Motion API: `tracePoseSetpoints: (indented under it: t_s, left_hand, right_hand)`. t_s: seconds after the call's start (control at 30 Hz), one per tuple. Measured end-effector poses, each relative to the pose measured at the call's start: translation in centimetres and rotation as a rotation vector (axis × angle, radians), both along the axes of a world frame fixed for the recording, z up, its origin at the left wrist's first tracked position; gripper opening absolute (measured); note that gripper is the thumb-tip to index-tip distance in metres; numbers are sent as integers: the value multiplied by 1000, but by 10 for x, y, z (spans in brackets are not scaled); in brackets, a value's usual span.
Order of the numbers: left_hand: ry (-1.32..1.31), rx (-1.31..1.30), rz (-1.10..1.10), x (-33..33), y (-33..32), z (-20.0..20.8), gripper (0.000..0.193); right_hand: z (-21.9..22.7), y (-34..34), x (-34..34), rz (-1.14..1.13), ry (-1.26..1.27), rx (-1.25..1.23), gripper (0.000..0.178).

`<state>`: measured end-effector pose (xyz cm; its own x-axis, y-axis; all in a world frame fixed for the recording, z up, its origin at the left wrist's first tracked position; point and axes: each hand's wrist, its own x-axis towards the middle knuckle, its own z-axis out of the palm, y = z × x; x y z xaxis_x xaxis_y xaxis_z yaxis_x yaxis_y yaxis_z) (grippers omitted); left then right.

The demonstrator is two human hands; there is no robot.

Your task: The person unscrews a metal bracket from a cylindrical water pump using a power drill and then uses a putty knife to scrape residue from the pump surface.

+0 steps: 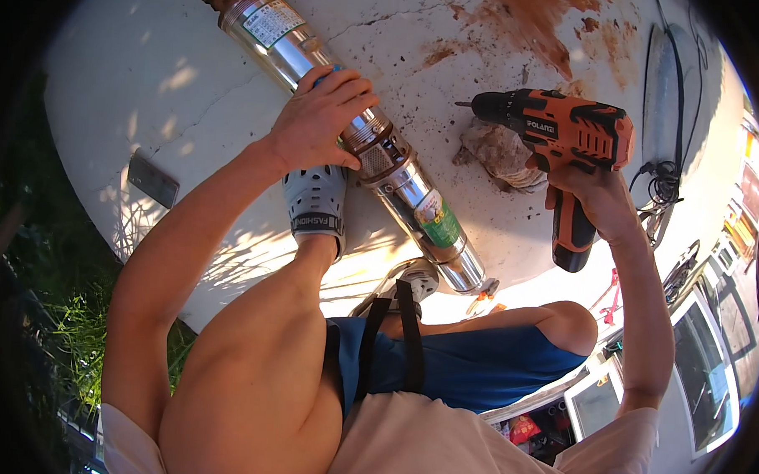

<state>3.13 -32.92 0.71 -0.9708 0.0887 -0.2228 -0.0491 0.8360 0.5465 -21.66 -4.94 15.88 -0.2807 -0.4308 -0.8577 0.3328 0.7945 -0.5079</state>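
A long, shiny steel submersible pump (410, 188) lies slantwise across the pale concrete, from the upper left toward my feet. Its labels show at both ends, with a mesh intake near the middle. My left hand (321, 122) is wrapped over the tube just above the mesh. Something blue peeks out by its fingers, too small to make out. On the right, my right hand (600, 199) grips an orange and black cordless drill (577, 131) by its handle. The drill's thin bit (463, 104) points left toward the pump, apart from it.
A crumpled dirty rag (501, 153) lies below the drill. Pliers (483, 297) rest by the pump's lower end, and a red tool (613, 299) lies farther right. Black cable (664, 180) is bundled at the right. A dark phone (153, 179) lies left. Wet mud stains the far concrete.
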Motion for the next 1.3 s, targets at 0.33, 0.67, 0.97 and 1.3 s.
tracePoseSetpoints:
  t_s: [0.33,0.67,0.97,1.3]
  left_hand:
    - [-127,-40,-2,-14,7,14,93]
    - [-208,-114,-52,-18,11,19,91]
    - [-264,-223,-191,-27,14,25,95]
    - [-100,-62,-240,-28,2,11,89]
  right_hand:
    - [-99,146,11,541,1269,153,93]
    - [-194,266,71,236,1057,364,98]
    - [-144,261,60,144,1159,137,77]
    - [-108,-10,125,282,629,-448,34]
